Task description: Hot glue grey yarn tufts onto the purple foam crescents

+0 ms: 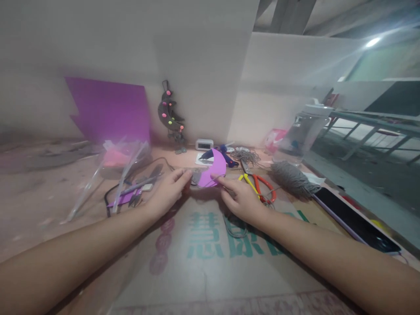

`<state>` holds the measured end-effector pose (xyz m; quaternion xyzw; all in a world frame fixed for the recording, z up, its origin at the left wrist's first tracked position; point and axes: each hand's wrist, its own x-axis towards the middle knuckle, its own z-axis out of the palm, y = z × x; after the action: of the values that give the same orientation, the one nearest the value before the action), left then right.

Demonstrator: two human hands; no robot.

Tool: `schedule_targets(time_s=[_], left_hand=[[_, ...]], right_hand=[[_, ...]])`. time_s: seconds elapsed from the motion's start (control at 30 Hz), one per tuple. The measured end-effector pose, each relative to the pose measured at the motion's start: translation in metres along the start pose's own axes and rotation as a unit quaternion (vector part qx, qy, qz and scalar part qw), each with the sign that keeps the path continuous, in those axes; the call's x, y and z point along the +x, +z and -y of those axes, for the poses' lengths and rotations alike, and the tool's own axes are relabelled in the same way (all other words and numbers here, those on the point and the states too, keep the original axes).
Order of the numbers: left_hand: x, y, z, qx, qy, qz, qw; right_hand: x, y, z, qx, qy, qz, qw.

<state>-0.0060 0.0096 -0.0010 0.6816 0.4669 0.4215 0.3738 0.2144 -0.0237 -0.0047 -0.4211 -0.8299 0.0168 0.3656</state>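
A curved purple foam piece [214,171] stands up on the table between my two hands. My left hand [167,192] pinches a small grey bit [196,176] at the piece's left end, fingers closed. My right hand [241,199] holds the piece's lower right edge between thumb and fingers. Both forearms reach in from the bottom of the view over a cardboard sheet [210,253] with green printed characters.
Red-and-yellow scissors [257,186] lie right of my right hand, with a grey yarn tassel [292,178] and a black phone [354,221] beyond. A clear plastic bag [123,159], cable and small tools lie left. A purple sheet [111,109] and moon ornament [169,113] lean on the back wall.
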Motion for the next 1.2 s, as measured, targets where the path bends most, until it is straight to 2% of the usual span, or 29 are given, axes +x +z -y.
schedule_targets(time_s=[0.17,0.33,0.43,0.67,0.8,0.87,0.9,1.0,1.1,1.17,1.2], left_hand=[[0.001,0.0,-0.009,-0.001,0.003,0.034,0.999],[0.0,0.001,-0.012,0.002,0.012,0.036,0.999],[-0.002,0.001,-0.012,0.027,0.029,0.037,0.999],[-0.009,0.003,-0.016,0.056,0.091,0.062,0.992],[-0.009,0.004,-0.015,0.065,0.095,0.08,0.99],[-0.008,0.004,-0.014,0.061,0.084,0.095,0.99],[-0.008,0.004,-0.012,0.06,0.08,0.1,0.99],[-0.007,0.005,-0.009,0.054,0.083,0.107,0.989],[-0.007,0.005,-0.007,0.052,0.087,0.115,0.988],[-0.007,0.005,-0.008,0.052,0.087,0.123,0.987],[-0.008,0.005,-0.008,0.051,0.087,0.126,0.987]], right_hand=[[0.001,0.001,-0.002,0.01,0.031,0.011,0.999],[-0.002,-0.006,-0.001,0.042,0.033,0.019,0.998],[-0.004,-0.012,0.004,0.038,0.005,0.001,0.999],[-0.009,-0.022,0.017,-0.048,-0.107,-0.06,0.991],[-0.007,-0.034,0.02,-0.09,-0.165,-0.037,0.981],[-0.003,-0.044,0.019,-0.101,-0.169,-0.028,0.98],[-0.001,-0.05,0.016,-0.105,-0.152,-0.034,0.982],[0.009,-0.064,0.0,-0.141,-0.062,-0.103,0.983],[0.022,-0.068,-0.029,-0.164,0.05,-0.081,0.982],[0.033,-0.063,-0.049,-0.103,0.117,-0.087,0.984],[0.04,-0.058,-0.059,-0.065,0.137,-0.064,0.986]])
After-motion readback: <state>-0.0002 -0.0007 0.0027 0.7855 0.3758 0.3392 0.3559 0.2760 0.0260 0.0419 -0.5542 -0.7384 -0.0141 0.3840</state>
